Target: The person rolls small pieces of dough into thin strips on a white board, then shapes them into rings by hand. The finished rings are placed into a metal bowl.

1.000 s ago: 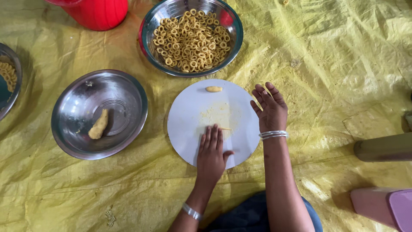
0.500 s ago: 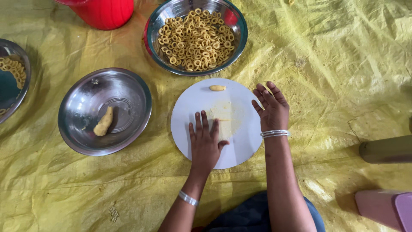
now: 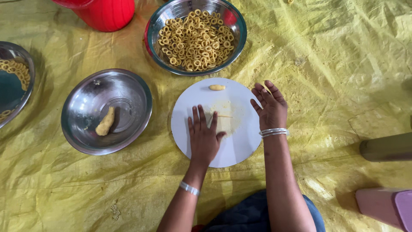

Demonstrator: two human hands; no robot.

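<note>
A round white board point(image 3: 231, 146) lies on the yellow sheet. My left hand point(image 3: 203, 135) presses flat on it, fingers spread, over a thin strand of yellow dough point(image 3: 224, 116) that pokes out to the right of the fingers. My right hand point(image 3: 269, 107) rests on the board's right edge, fingers apart, holding nothing. A small lump of dough point(image 3: 216, 87) sits at the board's far side. A yellowish smear marks the board's middle.
A steel bowl point(image 3: 227, 51) full of dough rings stands behind the board. To the left, another steel bowl point(image 3: 133, 92) holds one dough piece point(image 3: 105, 122). A third bowl point(image 3: 25, 92) is at the far left, a red container point(image 3: 107, 15) at the back.
My left hand has slid forward across the board, away from me, rolling the dough under the palm. My right hand stays at the board's right edge.
</note>
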